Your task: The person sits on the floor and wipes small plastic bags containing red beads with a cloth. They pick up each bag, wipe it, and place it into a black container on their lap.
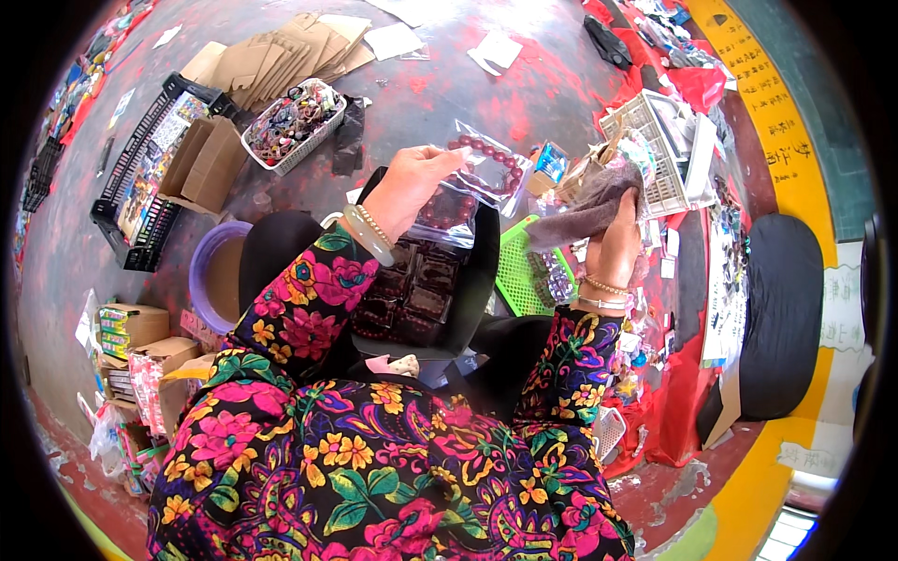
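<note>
My left hand (412, 185) pinches the edge of a clear plastic bag with a dark red bead bracelet (506, 157) inside. Another clear bag with dark red beads (447, 211) lies just below it, over the far rim of a black tub (485, 266) in front of my body. Inside the tub are several more bagged dark red bracelets (412, 290). Off to the right, my right hand (615, 238) is closed round a grey-brown cloth (589, 208), which droops to the left over a green plastic basket (517, 266). Part of that basket is hidden by the cloth.
At the left stand a purple basin (208, 304), a black crate (140, 234), an open cardboard box (206, 166) and a white basket of small trinkets (297, 131). Flattened cardboard (285, 61) lies far ahead. A cream crate (655, 154) and a black stool (784, 313) are at the right.
</note>
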